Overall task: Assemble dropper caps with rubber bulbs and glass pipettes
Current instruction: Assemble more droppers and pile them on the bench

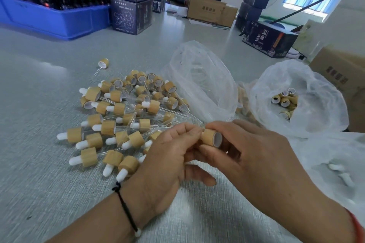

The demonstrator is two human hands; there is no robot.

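Grey textured table (49, 163); both hands (197, 154) together, pinching bamboo cap (210, 137); blue crate (49, 19) behind.

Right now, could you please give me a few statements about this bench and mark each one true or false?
1. Both hands hold one bamboo cap between them. True: left hand and right hand meet on it.
2. The finished droppers are stacked in the blue crate. False: they lie loose on the table; the crate holds dark bottles.
3. The plastic bag on the right contains bare caps. True.
4. The cap in the hands has a glass pipette sticking out. False: none shows from its open end.
5. The left wrist is bare. False: it wears a black cord.
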